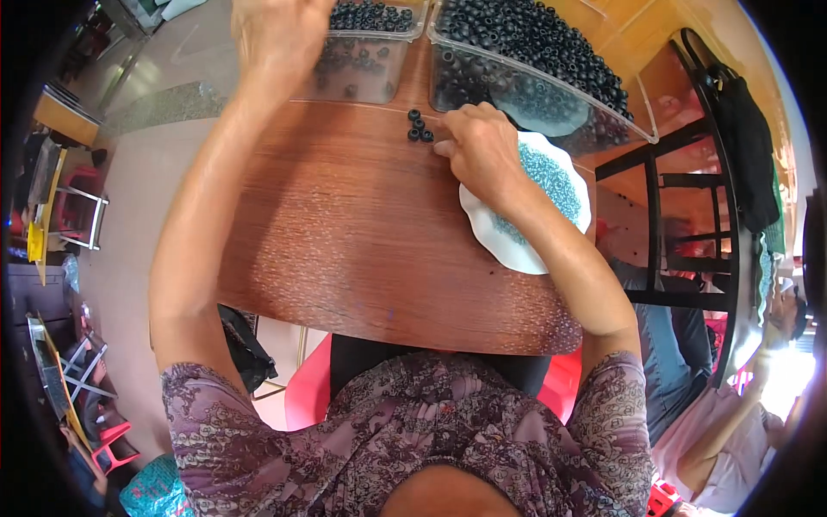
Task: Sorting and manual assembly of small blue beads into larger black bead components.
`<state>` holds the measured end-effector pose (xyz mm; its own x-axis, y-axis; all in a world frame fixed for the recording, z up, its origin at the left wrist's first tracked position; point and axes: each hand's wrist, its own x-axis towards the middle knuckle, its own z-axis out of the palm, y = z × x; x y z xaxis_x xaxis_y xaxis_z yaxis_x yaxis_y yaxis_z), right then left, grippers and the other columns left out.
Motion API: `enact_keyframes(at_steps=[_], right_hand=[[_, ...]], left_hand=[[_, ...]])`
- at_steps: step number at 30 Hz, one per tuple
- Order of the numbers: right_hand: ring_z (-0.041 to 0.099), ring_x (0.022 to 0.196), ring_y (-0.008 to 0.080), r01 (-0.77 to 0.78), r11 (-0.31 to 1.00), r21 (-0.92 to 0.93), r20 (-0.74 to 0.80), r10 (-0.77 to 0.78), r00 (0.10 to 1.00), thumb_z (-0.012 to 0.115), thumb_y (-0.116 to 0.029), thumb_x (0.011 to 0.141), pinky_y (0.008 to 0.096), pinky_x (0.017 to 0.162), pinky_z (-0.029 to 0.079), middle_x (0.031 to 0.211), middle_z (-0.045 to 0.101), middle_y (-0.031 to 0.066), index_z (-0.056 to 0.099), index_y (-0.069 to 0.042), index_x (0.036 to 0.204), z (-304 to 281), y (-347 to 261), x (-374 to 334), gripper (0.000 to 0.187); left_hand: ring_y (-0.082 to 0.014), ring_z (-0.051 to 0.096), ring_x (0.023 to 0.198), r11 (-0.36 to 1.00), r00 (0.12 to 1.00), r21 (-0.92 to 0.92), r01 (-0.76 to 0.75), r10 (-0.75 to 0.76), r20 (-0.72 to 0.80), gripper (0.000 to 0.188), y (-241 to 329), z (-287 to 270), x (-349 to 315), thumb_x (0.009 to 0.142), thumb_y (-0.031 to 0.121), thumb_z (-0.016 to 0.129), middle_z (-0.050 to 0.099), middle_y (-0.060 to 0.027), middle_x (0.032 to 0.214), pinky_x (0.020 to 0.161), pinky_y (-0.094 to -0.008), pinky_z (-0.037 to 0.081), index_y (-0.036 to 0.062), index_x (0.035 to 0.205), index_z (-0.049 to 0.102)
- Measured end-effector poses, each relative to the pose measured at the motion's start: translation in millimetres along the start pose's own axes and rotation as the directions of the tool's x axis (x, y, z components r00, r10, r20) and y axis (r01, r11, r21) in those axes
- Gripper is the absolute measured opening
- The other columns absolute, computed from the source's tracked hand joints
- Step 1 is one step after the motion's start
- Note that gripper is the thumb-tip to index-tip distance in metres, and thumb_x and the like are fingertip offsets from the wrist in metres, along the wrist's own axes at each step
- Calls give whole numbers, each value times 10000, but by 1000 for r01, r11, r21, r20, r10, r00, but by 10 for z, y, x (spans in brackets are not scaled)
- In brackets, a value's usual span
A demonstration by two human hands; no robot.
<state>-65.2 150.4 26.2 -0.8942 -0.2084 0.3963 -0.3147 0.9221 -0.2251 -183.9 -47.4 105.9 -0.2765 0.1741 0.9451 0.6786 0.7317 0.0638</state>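
Several round black beads (416, 126) with holes lie in a small cluster on the wooden table. Beside them is my right hand (484, 148), its fingers curled together and the fingertips close to the beads. Whatever it may hold is hidden. Below that hand and wrist sits a white scalloped plate (510, 253) with tiny light-blue beads (549, 179). My left hand (282, 36) reaches to the far left, by the side of a clear plastic box (370, 76) partly filled with black beads. The upper picture edge cuts off its fingers.
A larger clear box (551, 79), heaped with black beads, stands at the table's far right. A dark-framed chair (698, 181) with black cloth on it is right of the table (345, 233). Another person (719, 439) sits at the lower right.
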Motion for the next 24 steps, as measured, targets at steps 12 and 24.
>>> enact_keyframes(at_steps=[12, 24], right_hand=[[575, 773, 312, 44, 996, -80, 27, -42, 999, 676, -52, 666, 395, 689, 444, 793, 609, 140, 624, -37, 831, 64, -125, -37, 174], [567, 676, 210, 71, 936, 345, -176, -10, 984, 680, 46, 637, 286, 584, 454, 747, 593, 72, 615, -16, 861, -426, -450, -627, 241]], left_hand=[[-124, 589, 775, 421, 639, -493, 762, -358, 681, 236, 739, -377, -1162, 767, -10, 633, 625, -46, 882, 655, -225, 478, 6, 1001, 619], [-110, 567, 727, -300, 256, -311, 902, -209, 944, 180, 1184, -621, -1144, 807, 5, 621, 636, -66, 871, 657, -229, 465, -48, 978, 614]])
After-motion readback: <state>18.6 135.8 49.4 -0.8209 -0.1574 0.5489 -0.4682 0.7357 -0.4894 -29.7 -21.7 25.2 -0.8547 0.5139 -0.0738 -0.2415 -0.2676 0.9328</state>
